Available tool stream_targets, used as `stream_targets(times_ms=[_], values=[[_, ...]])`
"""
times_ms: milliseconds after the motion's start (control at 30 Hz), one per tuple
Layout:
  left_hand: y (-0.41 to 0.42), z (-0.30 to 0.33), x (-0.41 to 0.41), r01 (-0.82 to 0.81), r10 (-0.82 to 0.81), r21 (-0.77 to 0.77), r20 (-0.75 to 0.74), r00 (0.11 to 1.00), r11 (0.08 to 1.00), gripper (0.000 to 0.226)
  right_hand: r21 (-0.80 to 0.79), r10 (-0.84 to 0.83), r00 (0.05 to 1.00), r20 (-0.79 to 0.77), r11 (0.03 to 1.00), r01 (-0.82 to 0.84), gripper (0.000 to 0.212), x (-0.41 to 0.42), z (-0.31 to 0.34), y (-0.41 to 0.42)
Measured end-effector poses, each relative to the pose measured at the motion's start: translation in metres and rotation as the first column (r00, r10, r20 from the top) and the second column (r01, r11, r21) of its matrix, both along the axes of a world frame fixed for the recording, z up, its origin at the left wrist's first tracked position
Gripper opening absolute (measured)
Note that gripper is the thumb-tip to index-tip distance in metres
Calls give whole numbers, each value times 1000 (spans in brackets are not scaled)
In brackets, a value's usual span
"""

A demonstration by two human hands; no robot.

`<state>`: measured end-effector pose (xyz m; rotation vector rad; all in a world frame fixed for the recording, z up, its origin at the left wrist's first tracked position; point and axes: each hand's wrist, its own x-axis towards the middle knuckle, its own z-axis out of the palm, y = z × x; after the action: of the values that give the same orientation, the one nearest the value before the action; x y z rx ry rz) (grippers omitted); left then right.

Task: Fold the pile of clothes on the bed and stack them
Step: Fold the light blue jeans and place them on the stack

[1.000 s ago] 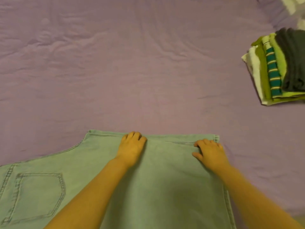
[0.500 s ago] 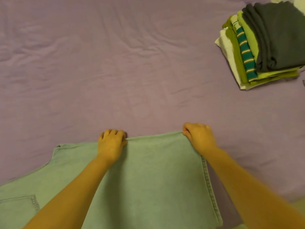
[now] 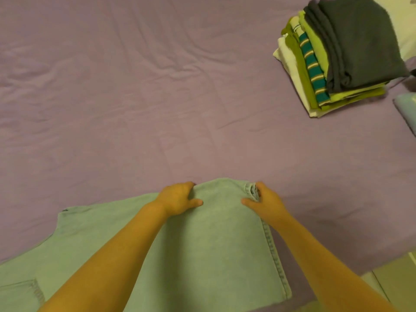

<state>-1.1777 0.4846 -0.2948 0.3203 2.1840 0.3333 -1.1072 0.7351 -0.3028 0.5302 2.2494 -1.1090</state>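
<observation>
Item: pale green denim jeans (image 3: 202,244), one pair, lying on the near part of the purple bed (image 3: 135,109), one stitched back pocket showing at the lower left edge. Far edge raised off the sheet and bunched between two hands.

Handling, judged: thick denim, fairly heavy for clothing, soft but with body; likely to hold a crease and to slide little on the sheet. Stitched side seam along the right edge and hem corners probably firmest for gripping; best taken at two corners of one edge so the panel lifts evenly.

Left hand (image 3: 179,199): pinching the far edge, fingers curled over the fold, thumb lying on top of the cloth. Right hand (image 3: 264,203): gripping the far right corner at the seam, thumb spread inward on the cloth.

Count: jeans, one. Stack of folded clothes (image 3: 333,55), one, well apart at the far right of the bed; roughly six layers visible, exact number unclear; dark grey garment uppermost, one teal striped piece among green and white ones. Pale blue item (image 3: 407,111) at the right edge, one, cut off, kind unclear.
</observation>
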Motion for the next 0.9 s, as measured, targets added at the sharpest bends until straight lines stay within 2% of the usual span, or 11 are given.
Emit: stream_targets(times_ms=[133,200,267,333,367,433,467,533,633,767,900], values=[[8,7,-8,-28,27,61,12,1000,998,50,-89,5,988,-154,996,-19,16,-5,15,6],[8,11,-20,-85,90,59,-91,992,995,41,-62,-7,973,-229,998,-8,19,-29,20,6],[11,12,-36,-182,193,68,-234,953,981,36,-101,-121,949,-292,990,95,24,-62,24,5],[18,11,-51,-237,241,57,-382,892,970,40,-181,-205,942,-265,970,160,32,-85,22,7],[22,8,-55,-218,199,8,-451,870,976,49,-178,-190,958,-213,972,153,41,-88,18,9],[34,3,-48,-158,81,-110,-509,857,981,73,-43,-81,993,-90,996,78,57,-73,8,18],[42,-2,-37,-135,42,-144,-515,856,980,79,46,-26,998,-62,999,29,58,-59,2,22],[55,-15,-1,-117,19,-155,-522,853,981,73,159,46,997,-67,987,-35,50,-25,-5,25],[66,-31,58,-151,66,-148,-468,881,977,58,193,83,989,-126,979,-57,39,17,-9,22],[71,-24,112,-141,63,-144,-442,895,979,58,179,82,987,-135,982,-57,46,41,-7,24],[62,-16,139,-212,131,-176,-384,914,961,65,302,110,988,-105,951,-74,58,46,3,25]])
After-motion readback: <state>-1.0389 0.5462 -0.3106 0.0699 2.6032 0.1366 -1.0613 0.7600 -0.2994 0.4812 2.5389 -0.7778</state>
